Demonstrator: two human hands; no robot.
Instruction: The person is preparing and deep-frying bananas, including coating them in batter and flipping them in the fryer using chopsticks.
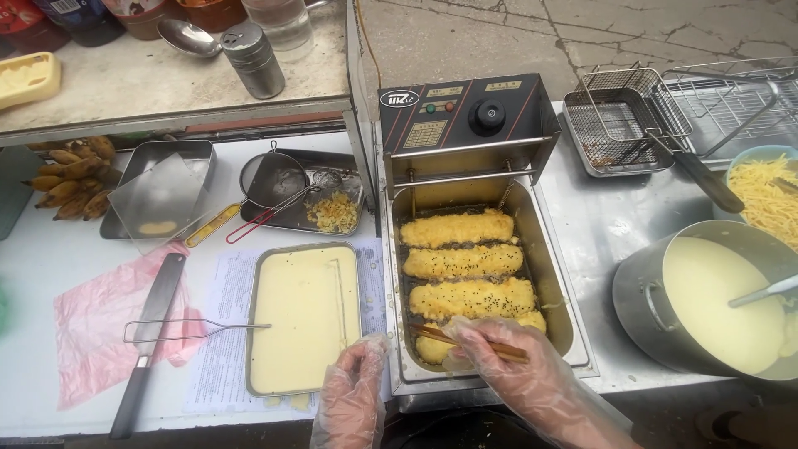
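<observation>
Fryer (559,274) rim — right hand (507,362), chopsticks (465,342)

The white worktop (50,249) carries the deep fryer (474,241) as its centre. Just left of the fryer lies a batter tray (303,320) on printed paper (220,333); farther left, a pink plastic bag (100,320), a knife (150,341), and bananas (75,179). Right of the fryer stands a batter pot (706,303).
</observation>
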